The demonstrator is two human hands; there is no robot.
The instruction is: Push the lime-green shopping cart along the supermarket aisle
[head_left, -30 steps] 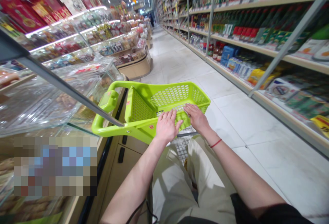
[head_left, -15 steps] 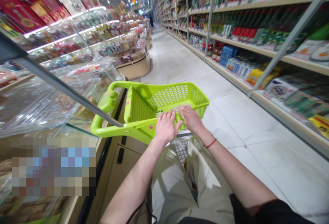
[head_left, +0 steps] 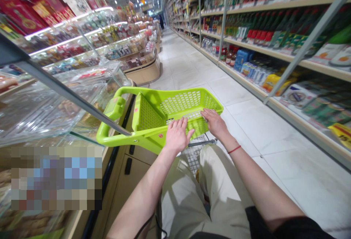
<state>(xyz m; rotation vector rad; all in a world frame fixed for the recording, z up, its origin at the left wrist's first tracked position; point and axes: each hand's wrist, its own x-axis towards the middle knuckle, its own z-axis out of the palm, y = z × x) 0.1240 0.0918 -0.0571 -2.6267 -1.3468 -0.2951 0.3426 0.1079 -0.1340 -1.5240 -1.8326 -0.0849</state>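
Note:
A bright green shopping cart (head_left: 189, 95) stands sideways before me, its upper basket holding nothing visible except a small dark-and-white piece on the floor by the near wall. My left hand (head_left: 177, 133) lies on the near rim, fingers stretched over the edge and thumb apart. Farther right along that rim rests my right hand (head_left: 215, 123), with a red cord on its wrist; its fingers also reach out flat over the edge. The cart's handle (head_left: 102, 134) points left, away from both hands. Below the basket, part of a wire lower rack (head_left: 193, 155) shows beside my legs.
Close on my left is a display case (head_left: 117, 180) with packaged food under clear covers and a slanting metal post (head_left: 74, 98). Shelves (head_left: 274, 58) of bottles and cartons line the right side. Pale tiled floor (head_left: 246, 114) runs between, past a rounded display stand (head_left: 145, 72).
My right hand has slid right along the near rim, away from my left hand, uncovering more of the basket wall. My left hand and the cart have stayed in place.

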